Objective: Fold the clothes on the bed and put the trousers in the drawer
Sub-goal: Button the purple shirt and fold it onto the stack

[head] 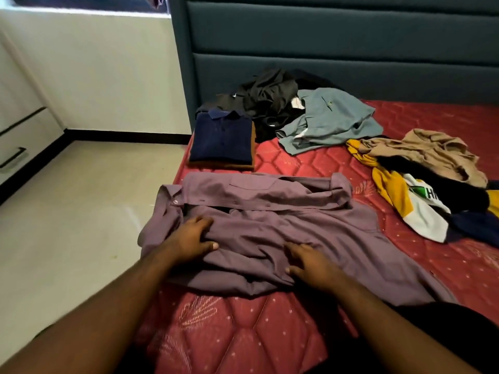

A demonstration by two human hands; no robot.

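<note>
the job looks early on, as far as one can judge. at about 9 o'clock, by the wall, stands the drawer unit (16, 147), its drawers closed, so the trousers are not yet put away. at 11 o'clock on the bed (243, 333) sits a small folded stack, a navy polo (221, 136) on top of something brown. behind it at 12 o'clock lies a dark heap (267, 101), possibly trousers, though i cannot tell, with a grey-blue shirt (329, 120) crumpled beside it. at 2 o'clock a tan garment (429, 152) and a yellow and white top (399, 195) are still unfolded.

the piece in hand is the purple shirt (270, 211), spread front up at the centre of the bed, collar toward 9 o'clock, buttoned, wrinkled, with a sleeve laid across. the left hand (193, 238) bunches a fold of cloth near the collar between curled fingers and thumb. the right hand (307, 263) lies flat on the cloth, fingers loosely spread, pressing and gripping nothing.
</note>
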